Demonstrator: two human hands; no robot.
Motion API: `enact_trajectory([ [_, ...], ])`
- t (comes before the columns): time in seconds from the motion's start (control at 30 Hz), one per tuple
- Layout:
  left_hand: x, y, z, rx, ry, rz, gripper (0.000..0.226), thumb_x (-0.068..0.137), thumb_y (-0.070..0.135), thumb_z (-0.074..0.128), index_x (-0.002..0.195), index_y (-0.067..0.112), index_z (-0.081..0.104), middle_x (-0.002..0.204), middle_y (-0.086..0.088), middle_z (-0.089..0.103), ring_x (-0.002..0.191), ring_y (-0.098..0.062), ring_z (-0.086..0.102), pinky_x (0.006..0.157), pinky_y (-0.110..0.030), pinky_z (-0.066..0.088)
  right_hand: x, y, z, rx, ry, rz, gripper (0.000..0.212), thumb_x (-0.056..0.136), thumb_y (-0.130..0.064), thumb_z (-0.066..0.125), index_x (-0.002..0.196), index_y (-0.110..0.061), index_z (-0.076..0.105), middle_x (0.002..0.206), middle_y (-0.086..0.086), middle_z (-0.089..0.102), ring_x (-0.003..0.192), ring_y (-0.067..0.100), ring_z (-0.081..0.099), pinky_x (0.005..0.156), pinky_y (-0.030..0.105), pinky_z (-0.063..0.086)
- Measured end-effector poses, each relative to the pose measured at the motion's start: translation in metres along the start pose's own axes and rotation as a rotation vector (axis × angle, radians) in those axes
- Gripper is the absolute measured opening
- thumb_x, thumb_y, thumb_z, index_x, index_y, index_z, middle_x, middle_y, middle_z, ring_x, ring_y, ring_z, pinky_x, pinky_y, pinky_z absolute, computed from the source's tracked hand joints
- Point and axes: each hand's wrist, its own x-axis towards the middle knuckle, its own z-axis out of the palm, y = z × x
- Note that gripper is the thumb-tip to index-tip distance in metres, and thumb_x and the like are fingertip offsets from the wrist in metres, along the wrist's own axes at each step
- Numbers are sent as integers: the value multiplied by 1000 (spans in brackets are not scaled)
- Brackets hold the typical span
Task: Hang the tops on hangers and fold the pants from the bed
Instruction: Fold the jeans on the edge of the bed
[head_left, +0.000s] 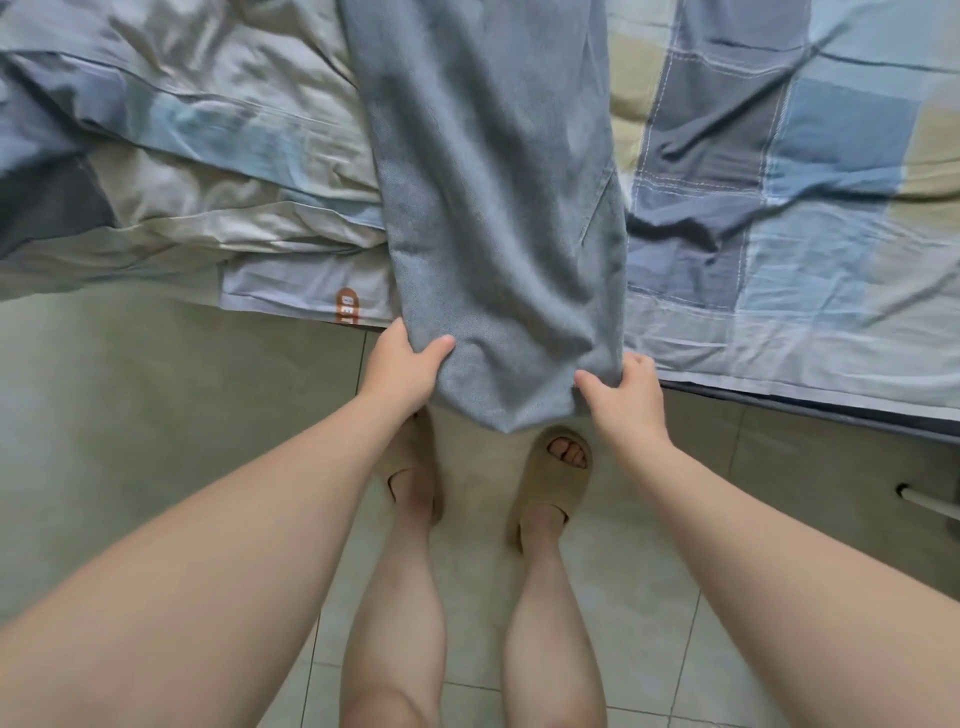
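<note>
here, grey-blue pants (493, 208) hang off bed (779, 208).

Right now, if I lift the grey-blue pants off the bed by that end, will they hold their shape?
Probably not: the pants droop between the left hand and right hand, so they look floppy. The thick-looking weave suggests some weight, likely dragging over the bed edge.

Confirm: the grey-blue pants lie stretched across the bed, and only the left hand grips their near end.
Wrong on the hands: the head view shows both the left hand and the right hand gripping the near end of the grey-blue pants, one at each corner. They do lie stretched across the bed.
</note>
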Motion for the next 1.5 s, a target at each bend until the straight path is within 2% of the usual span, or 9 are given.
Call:
enact_trajectory([
  [0.1, -16, -7, -6, -10, -5, 7, 25, 91, 31, 69, 114, 25, 63, 108, 10, 69, 104, -13, 65, 89, -30, 50, -1, -9, 6, 239, -123, 56, 15, 85, -9, 72, 87, -23, 69, 88, -12, 69, 69, -6, 65, 61, 10, 47],
  [0.2, -37, -14, -17, -16, -70, -12, 24, 86, 33, 75, 106, 22, 68, 101, 11, 73, 97, -10, 68, 86, -32, 55, 1, -23, 8, 391, -240, 166, 17, 85, -3, 73, 98, -14, 71, 83, -7, 75, 72, 4, 72, 64, 18, 56],
  [0.4, -62, -21, -48, 216, -99, -39, 24, 91, 42, 68, 92, 18, 72, 93, 3, 73, 101, -24, 65, 96, -44, 48, -12, -47, 6, 269, -389, 90, 18, 86, 2, 71, 93, -15, 71, 83, -6, 75, 73, 4, 72, 63, 16, 55],
  [0.57, -94, -15, -87, 59, 22, -61, 24, 96, 33, 62, 88, 10, 68, 86, -4, 73, 87, -25, 67, 77, -37, 52, -60, -65, -11, 339, -343, 129, 15, 87, -3, 71, 95, -15, 73, 94, 1, 78, 87, 17, 74, 78, 33, 59],
  [0.73, -124, 5, -121, -164, 24, -88, 13, 97, 28, 63, 91, 19, 70, 82, 11, 73, 78, -9, 68, 70, -25, 53, -114, -90, -29, 413, -230, 198, 12, 85, 4, 67, 89, -7, 69, 92, 12, 72, 89, 26, 66, 83, 42, 52],
  [1.0, -188, 45, -198, -317, -168, -228, 12, 88, 34, 74, 95, 23, 73, 95, 6, 78, 85, -13, 74, 76, -29, 57, -203, -168, -65, 564, -284, 222, 24, 84, 3, 53, 92, -15, 67, 77, 2, 73, 64, 15, 67, 54, 23, 51],
  [1.17, -231, 57, -229, -382, -158, -228, 15, 86, 34, 76, 94, 22, 72, 93, 7, 78, 87, -13, 74, 74, -29, 55, -249, -176, -75, 604, -211, 374, 10, 89, -9, 65, 96, -4, 70, 96, 14, 70, 90, 26, 64, 80, 37, 45],
  [1.3, -267, 51, -239, -448, -174, -286, 24, 85, 31, 77, 103, 17, 72, 102, -1, 77, 96, -23, 73, 89, -40, 57, -281, -174, -79, 666, -189, 432, 13, 87, -14, 71, 96, -5, 69, 96, 8, 75, 89, 23, 69, 87, 36, 52],
  [1.5, -321, 22, -243, -488, -145, -356, 30, 84, 32, 78, 107, 14, 71, 99, -2, 78, 94, -25, 73, 79, -37, 58, -332, -147, -85, 650, -165, 409, 20, 83, -22, 80, 94, -9, 69, 95, 5, 74, 88, 21, 70, 71, 30, 53],
])
